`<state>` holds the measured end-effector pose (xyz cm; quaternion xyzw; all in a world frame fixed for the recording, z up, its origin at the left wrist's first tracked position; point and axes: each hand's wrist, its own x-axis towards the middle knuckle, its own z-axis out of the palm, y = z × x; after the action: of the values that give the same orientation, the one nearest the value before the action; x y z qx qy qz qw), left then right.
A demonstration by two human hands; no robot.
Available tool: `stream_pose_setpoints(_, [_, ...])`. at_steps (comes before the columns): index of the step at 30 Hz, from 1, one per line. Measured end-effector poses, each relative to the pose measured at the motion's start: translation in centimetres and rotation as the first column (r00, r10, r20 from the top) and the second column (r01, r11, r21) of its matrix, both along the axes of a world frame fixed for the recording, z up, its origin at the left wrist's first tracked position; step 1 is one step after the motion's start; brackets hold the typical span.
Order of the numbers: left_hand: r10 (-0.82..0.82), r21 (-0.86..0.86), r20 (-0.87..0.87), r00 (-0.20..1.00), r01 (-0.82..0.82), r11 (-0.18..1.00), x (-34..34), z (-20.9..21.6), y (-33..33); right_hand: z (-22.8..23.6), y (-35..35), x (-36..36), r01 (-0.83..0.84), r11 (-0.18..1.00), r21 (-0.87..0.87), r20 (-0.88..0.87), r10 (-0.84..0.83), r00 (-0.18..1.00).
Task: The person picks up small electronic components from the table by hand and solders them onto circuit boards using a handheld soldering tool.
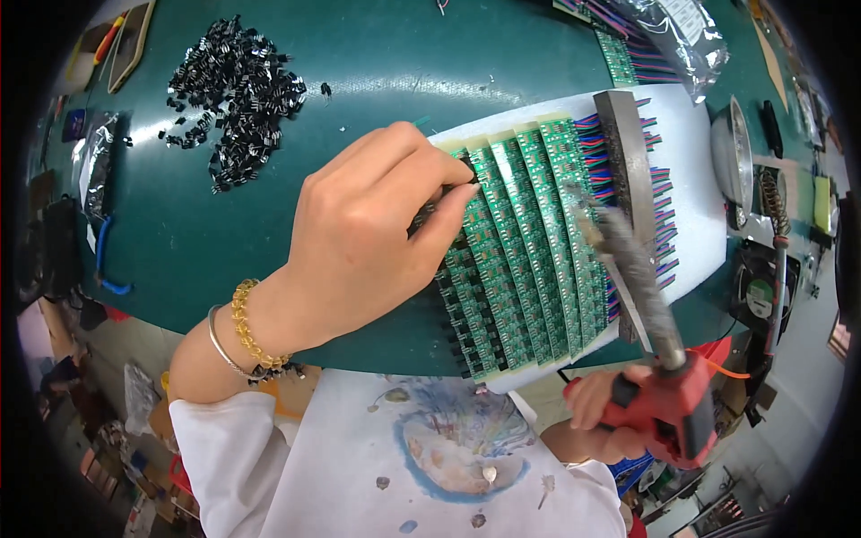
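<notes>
My left hand (368, 229) reaches over the left part of the green circuit boards (529, 242), thumb and forefinger pinched at a small black connector (467, 164) on a board's upper edge. The boards lie in overlapping strips, and the leftmost ones carry rows of black connectors. My right hand (610, 417) is wrapped round the handle of a red soldering gun (668, 408). Its grey barrel points up and left over the boards' right side; the tip is blurred. Coloured wires (664, 215) come off the boards' right ends, under a grey metal bar (625, 170).
A heap of black connectors (238, 99) lies on the green table (206, 269) at the far left. White foam (695, 179) lies beneath the boards. On the right are a metal bowl (735, 152) and a soldering iron in a coiled holder (776, 224). A plastic bag (686, 40) sits far right.
</notes>
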<state>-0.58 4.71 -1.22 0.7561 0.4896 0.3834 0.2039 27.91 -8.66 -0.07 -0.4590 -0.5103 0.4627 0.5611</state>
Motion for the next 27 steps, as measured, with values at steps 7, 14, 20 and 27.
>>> stream_pose_setpoints(7, [-0.002, -0.003, -0.014, 1.0, 0.002, 1.0, -0.3, 0.0, -0.4, -0.1, 0.5, 0.4, -0.26, 0.944, -0.202, 0.123, 0.288, 0.95])
stream_pose_setpoints(14, [-0.012, 0.04, -0.003, 1.0, 0.012, 0.999, -0.1, -0.3, -0.3, 0.4, 0.9, 1.2, -0.449, 0.801, -0.396, 0.184, 0.549, 0.815])
stream_pose_setpoints(20, [-0.013, 0.033, -0.022, 1.0, 0.013, 0.999, -0.1, -0.3, -0.2, 0.0, 0.8, 0.9, -0.503, 0.727, -0.467, 0.182, 0.636, 0.75])
stream_pose_setpoints(27, [-0.019, 0.033, -0.02, 1.0, 0.02, 0.999, -0.3, -0.2, -0.2, 1.3, -0.3, 0.6, -0.313, 0.635, -0.706, 0.083, 0.513, 0.854])
